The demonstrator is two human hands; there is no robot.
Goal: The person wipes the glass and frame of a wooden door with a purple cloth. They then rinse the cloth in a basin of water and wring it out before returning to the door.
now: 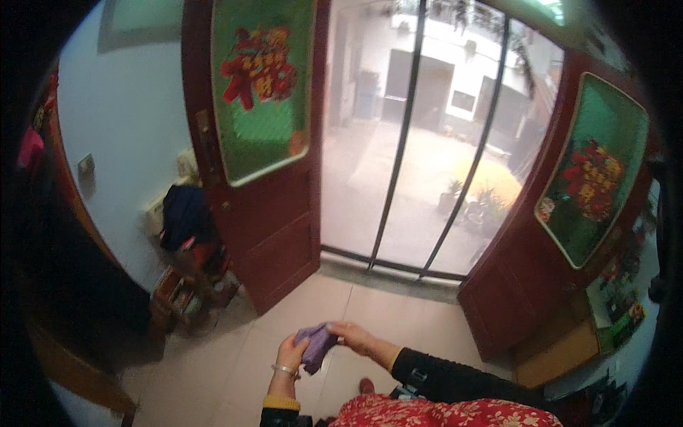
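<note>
A crumpled purple cloth is held up in front of my body, above the tiled floor. My left hand grips its left side, with the thumb lying over the fabric and a silver bangle on the wrist. At the cloth's upper right corner, the fingers of my right hand are closed on the edge. Folds hide most of the fingertips. A red floral garment covers my front, and a red shoe shows below the right forearm.
Two dark red doors with green glass panes stand swung inward. Between them, a black-framed glass screen faces a bright courtyard. Clothes and boxes are piled at the left wall; a wooden cabinet stands right.
</note>
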